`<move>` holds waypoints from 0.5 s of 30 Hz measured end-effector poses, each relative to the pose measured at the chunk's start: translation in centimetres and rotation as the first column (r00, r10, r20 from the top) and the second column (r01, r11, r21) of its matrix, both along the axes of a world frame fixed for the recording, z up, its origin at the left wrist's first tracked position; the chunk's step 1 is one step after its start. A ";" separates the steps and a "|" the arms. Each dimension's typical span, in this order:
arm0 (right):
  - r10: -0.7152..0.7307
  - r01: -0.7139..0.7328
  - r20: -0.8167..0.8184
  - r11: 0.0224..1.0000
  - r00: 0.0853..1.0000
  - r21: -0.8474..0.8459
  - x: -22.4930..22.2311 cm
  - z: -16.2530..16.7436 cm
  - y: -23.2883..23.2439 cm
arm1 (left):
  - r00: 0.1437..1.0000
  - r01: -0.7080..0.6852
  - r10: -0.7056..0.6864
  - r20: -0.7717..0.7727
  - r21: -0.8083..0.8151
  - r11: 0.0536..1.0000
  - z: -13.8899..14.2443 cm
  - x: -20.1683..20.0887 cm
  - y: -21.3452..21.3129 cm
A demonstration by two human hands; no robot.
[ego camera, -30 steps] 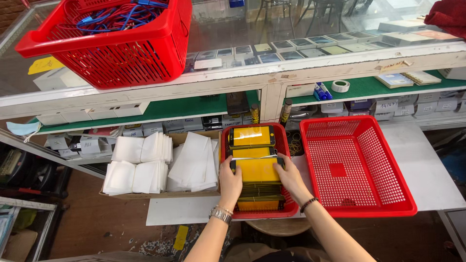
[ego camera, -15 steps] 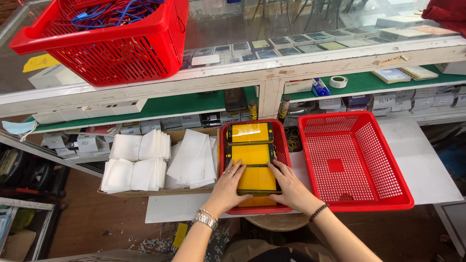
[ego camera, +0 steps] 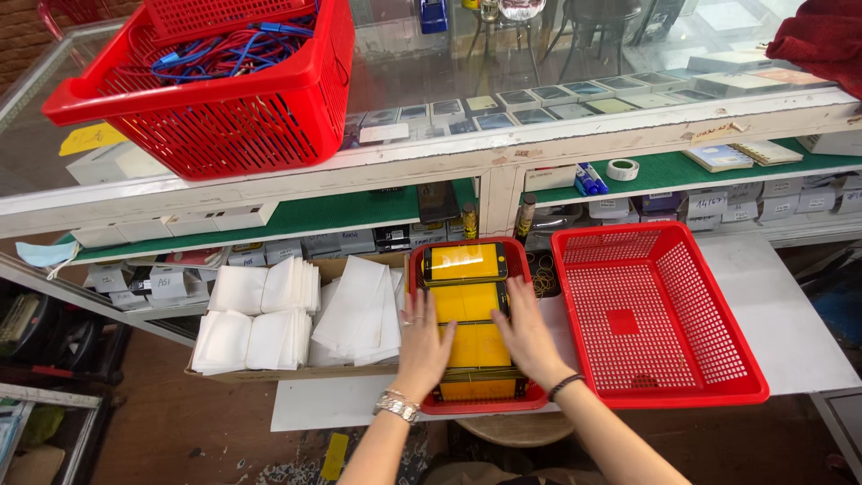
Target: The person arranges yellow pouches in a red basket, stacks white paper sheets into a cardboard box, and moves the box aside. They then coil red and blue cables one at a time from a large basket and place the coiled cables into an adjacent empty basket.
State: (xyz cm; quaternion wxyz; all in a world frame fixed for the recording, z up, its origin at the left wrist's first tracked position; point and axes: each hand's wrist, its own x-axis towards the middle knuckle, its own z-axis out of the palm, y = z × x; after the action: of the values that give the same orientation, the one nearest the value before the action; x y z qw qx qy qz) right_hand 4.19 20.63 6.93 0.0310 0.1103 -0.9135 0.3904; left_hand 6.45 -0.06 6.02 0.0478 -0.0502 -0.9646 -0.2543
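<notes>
At the bottom centre of the frame, the person's left hand [ego camera: 422, 346] and right hand [ego camera: 528, 334] are pressing flat against either side of a row of yellow-faced phones [ego camera: 473, 325], fingers extended rather than clenched, so the grip is squeezing the stack between the palms without closing around any single piece. The phones are sitting packed in a small red tray [ego camera: 422, 269] on the white table [ego camera: 790, 314], and that tray is looking full, which suggests the loading there is largely done. Just to the right, a larger red mesh basket [ego camera: 660, 314] is lying with nothing in it. To the left, folded white cloths [ego camera: 296, 314] are piling up in a cardboard box. Farther up, a green-lined shelf [ego camera: 296, 216] is holding small boxes, and at the upper left a red basket of cables [ego camera: 224, 81] is resting on the glass counter [ego camera: 431, 81].
</notes>
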 end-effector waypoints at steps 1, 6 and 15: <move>0.056 -0.057 0.013 0.985 0.998 0.163 0.0 -0.8 -0.9 | 0.999 0.017 -0.014 0.036 -0.096 0.995 -0.5 -0.2 1.1; 0.045 -0.037 -0.030 0.971 0.999 0.235 -0.6 -3.4 0.1 | 0.986 -0.159 0.160 -0.038 0.029 0.987 -0.2 0.7 1.3; -0.187 0.141 0.218 0.967 0.958 0.210 -3.2 -6.1 5.0 | 0.912 -0.409 0.396 0.108 0.184 0.894 0.7 2.6 -4.6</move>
State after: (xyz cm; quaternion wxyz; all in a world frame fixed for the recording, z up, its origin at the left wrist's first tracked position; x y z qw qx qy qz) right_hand 1.04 25.60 0.81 -0.0564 -0.0111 -0.9501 0.3066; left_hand 9.02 -4.68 6.75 0.0715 0.1643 -0.9241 -0.3374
